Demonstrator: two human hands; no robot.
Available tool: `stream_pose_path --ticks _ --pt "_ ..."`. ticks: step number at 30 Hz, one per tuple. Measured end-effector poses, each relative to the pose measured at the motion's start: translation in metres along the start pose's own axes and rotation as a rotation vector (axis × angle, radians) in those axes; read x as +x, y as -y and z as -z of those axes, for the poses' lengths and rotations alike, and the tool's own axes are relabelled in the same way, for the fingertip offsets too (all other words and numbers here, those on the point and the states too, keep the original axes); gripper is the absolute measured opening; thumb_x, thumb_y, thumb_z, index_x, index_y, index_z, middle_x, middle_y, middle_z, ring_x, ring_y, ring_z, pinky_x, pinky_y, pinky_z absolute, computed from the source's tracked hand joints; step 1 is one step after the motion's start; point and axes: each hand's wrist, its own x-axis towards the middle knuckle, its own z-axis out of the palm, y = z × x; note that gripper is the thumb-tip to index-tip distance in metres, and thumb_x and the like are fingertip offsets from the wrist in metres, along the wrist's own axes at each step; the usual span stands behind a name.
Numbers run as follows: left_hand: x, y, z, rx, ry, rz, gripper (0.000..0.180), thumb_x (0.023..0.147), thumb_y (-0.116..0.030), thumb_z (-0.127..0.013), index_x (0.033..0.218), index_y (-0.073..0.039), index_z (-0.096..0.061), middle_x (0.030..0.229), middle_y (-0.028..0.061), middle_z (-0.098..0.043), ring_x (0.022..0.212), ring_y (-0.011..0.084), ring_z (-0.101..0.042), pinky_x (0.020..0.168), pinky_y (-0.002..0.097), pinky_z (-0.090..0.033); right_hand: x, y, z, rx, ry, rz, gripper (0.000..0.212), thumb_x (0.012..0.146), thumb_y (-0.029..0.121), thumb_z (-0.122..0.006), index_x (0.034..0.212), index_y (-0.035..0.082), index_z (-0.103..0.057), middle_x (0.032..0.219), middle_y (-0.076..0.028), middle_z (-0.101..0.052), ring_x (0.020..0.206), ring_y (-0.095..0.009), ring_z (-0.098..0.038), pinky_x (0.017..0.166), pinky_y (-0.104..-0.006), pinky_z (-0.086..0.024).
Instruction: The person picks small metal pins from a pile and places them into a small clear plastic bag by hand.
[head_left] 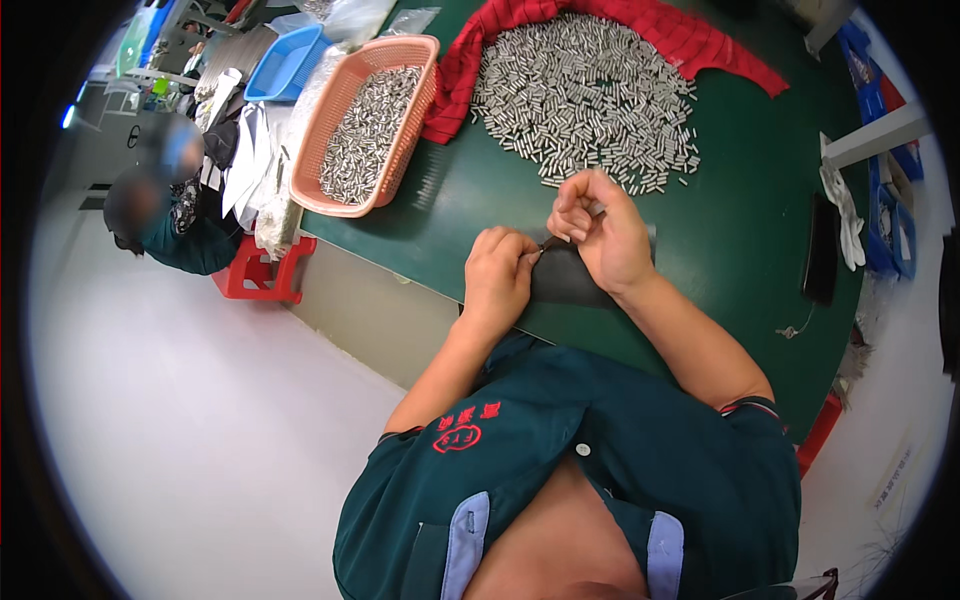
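A: What has the left hand (498, 278) got?
B: Its fingers are pinched together on a tiny piece (541, 250), too small to make out, over the dark mat (572, 282) at the surface's (720, 290) near edge.
A: And the right hand (612, 235)?
B: Just beside it, fingers curled toward the palm; I can't tell whether they grip anything. The hands hide part of the mat.
A: Where are the pins (570, 100)?
B: Spread toward the surface's far edge, along a red cloth (725, 58) cut off at the top. More lie in the pink basket (308, 165) at the left edge; how deep, its walls hide.
A: The blue tray (286, 64)?
B: Beyond the basket, its inside hard to read.
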Motion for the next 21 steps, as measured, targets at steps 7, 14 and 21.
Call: stream_pose_path --ticks 7,14,21 --pt "0.000 0.002 0.022 -0.573 0.071 0.221 0.005 0.083 -0.001 -0.062 0.085 0.000 -0.057 0.089 0.0046 -0.055 0.080 0.0152 -0.051 0.072 0.0274 -0.041 -0.005 0.020 -0.007 -0.045 0.058 -0.053 0.025 0.092 0.023 -0.054 0.081 0.001 -0.056 0.060 0.003 -0.039 0.055 -0.006 -0.034 0.056 -0.0242 -0.034" --pt "-0.004 0.001 0.030 -1.185 0.030 0.208 0.010 0.087 -0.006 -0.061 0.093 0.000 -0.057 0.099 0.0037 -0.053 0.088 0.0111 -0.049 0.080 0.0241 -0.039 -0.022 0.026 -0.027 -0.812 0.231 -0.115 0.017 0.091 0.016 -0.055 0.091 0.001 -0.062 0.083 0.000 -0.060 0.074 -0.005 -0.049 0.068 -0.0221 -0.041" --pt "-0.002 -0.012 0.038 -1.156 0.064 0.133 0.009 0.087 -0.006 -0.060 0.092 0.001 -0.057 0.097 0.0051 -0.052 0.089 0.0127 -0.051 0.081 0.0256 -0.041 -0.029 0.028 -0.035 -0.892 0.237 -0.044 0.019 0.088 0.018 -0.057 0.088 -0.001 -0.062 0.067 0.002 -0.055 0.062 -0.004 -0.046 0.055 -0.0238 -0.039"
